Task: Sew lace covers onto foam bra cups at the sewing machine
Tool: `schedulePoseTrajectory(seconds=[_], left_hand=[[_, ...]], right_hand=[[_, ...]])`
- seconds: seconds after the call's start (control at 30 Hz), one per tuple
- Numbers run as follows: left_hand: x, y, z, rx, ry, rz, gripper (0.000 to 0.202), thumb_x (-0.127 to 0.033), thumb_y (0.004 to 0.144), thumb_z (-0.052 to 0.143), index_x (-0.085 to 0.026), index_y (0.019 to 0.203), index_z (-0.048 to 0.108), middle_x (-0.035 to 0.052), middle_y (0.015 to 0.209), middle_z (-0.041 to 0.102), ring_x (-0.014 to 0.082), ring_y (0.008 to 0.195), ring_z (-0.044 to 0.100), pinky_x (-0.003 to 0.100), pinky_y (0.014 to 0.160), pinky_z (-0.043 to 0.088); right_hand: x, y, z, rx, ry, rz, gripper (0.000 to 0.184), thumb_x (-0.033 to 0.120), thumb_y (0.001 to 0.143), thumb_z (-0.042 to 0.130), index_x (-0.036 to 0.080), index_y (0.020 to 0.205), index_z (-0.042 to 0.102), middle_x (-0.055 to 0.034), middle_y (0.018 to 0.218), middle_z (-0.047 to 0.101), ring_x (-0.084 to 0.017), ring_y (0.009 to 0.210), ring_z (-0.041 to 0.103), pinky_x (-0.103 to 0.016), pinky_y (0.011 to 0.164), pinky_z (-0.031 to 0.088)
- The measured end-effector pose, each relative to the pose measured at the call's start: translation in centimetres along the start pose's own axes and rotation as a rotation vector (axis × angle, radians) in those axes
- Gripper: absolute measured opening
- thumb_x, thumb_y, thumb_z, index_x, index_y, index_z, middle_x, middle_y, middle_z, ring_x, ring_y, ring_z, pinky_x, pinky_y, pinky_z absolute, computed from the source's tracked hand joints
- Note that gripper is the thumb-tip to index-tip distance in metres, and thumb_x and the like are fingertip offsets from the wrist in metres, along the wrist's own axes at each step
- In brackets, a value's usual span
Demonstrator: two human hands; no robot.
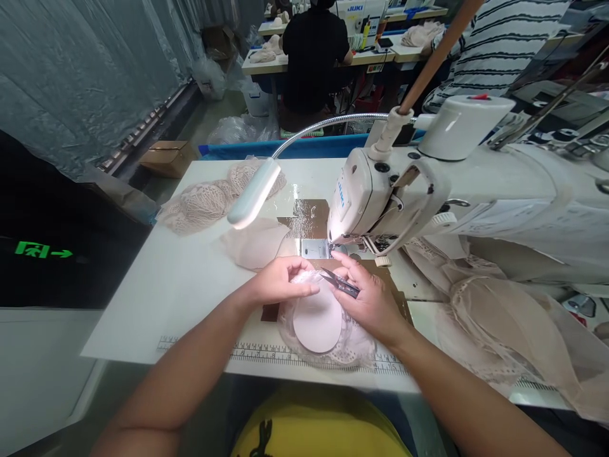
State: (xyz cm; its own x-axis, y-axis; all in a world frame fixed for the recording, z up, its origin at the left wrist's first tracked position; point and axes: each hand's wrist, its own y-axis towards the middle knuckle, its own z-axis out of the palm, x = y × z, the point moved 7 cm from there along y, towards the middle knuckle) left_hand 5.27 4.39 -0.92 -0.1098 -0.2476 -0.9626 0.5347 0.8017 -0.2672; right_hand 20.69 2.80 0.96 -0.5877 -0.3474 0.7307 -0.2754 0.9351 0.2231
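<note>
In front of the sewing machine [361,197] lies a pale pink lace piece [354,346] with a smooth round pad [318,320] at its middle. My left hand [288,279] pinches the far edge of this lace between thumb and fingers. My right hand [368,295] is closed around small thread snips [343,284], their pointed blades directed left at the lace edge near my left fingertips. Whether the blades touch the lace, I cannot tell. The right index finger reaches up beside the needle area. A metal needle plate [314,248] shows just beyond my hands.
Beige lace cups [204,203] and a sheer beige piece [259,244] lie on the left of the white table [190,285]. A lamp [254,193] on a bent neck hangs over it. Beige fabric [504,317] heaps at right. A ruler strip [266,353] lines the front edge. People sit beyond.
</note>
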Motion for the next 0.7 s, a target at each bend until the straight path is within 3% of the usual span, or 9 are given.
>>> schedulePoseTrajectory(seconds=[0.13, 0.27, 0.43, 0.53, 0.7], left_hand=[[0.1, 0.1, 0.2, -0.038, -0.009, 0.019, 0.027, -0.037, 0.079, 0.068, -0.01, 0.076, 0.064, -0.0022, 0.06, 0.051, 0.0072, 0.055, 0.044, 0.02, 0.054, 0.036], [0.4, 0.0, -0.1, -0.066, -0.015, 0.017, 0.026, -0.037, 0.08, 0.067, -0.01, 0.08, 0.068, 0.0, 0.064, 0.058, 0.0083, 0.057, 0.049, 0.02, 0.055, 0.039], [0.8, 0.0, -0.1, -0.058, -0.053, -0.017, 0.028, -0.038, 0.082, 0.065, -0.012, 0.09, 0.071, 0.0049, 0.077, 0.068, 0.013, 0.07, 0.059, 0.023, 0.065, 0.046], [0.8, 0.0, -0.1, -0.057, -0.082, -0.014, 0.029, -0.038, 0.081, 0.066, -0.011, 0.092, 0.072, 0.0079, 0.085, 0.07, 0.0156, 0.077, 0.061, 0.025, 0.071, 0.048], [0.9, 0.1, -0.1, -0.052, -0.098, -0.017, 0.028, -0.038, 0.08, 0.067, -0.012, 0.089, 0.072, 0.0069, 0.082, 0.07, 0.0152, 0.074, 0.062, 0.026, 0.07, 0.049]], right_hand=[[0.4, 0.1, -0.4, -0.061, -0.068, -0.019, 0.043, 0.03, 0.081, 0.062, 0.024, 0.124, 0.055, -0.0013, 0.09, 0.071, -0.018, 0.077, 0.068, -0.03, 0.069, 0.056], [0.9, 0.0, -1.1, -0.138, -0.145, -0.121, 0.035, 0.033, 0.086, 0.059, 0.023, 0.12, 0.06, -0.0053, 0.108, 0.068, -0.019, 0.091, 0.067, -0.03, 0.078, 0.056], [1.8, -0.6, -0.7, -0.119, -0.171, -0.296, 0.03, 0.025, 0.088, 0.056, 0.022, 0.117, 0.064, -0.0037, 0.091, 0.072, -0.017, 0.081, 0.067, -0.029, 0.073, 0.055], [1.8, -0.6, -0.5, -0.129, -0.223, -0.311, 0.03, 0.026, 0.088, 0.056, 0.021, 0.117, 0.065, -0.0044, 0.087, 0.072, -0.017, 0.078, 0.067, -0.029, 0.069, 0.055], [1.7, -0.7, -0.6, -0.154, -0.261, -0.316, 0.03, 0.026, 0.089, 0.056, 0.022, 0.117, 0.065, -0.0048, 0.091, 0.072, -0.019, 0.083, 0.067, -0.031, 0.073, 0.055]])
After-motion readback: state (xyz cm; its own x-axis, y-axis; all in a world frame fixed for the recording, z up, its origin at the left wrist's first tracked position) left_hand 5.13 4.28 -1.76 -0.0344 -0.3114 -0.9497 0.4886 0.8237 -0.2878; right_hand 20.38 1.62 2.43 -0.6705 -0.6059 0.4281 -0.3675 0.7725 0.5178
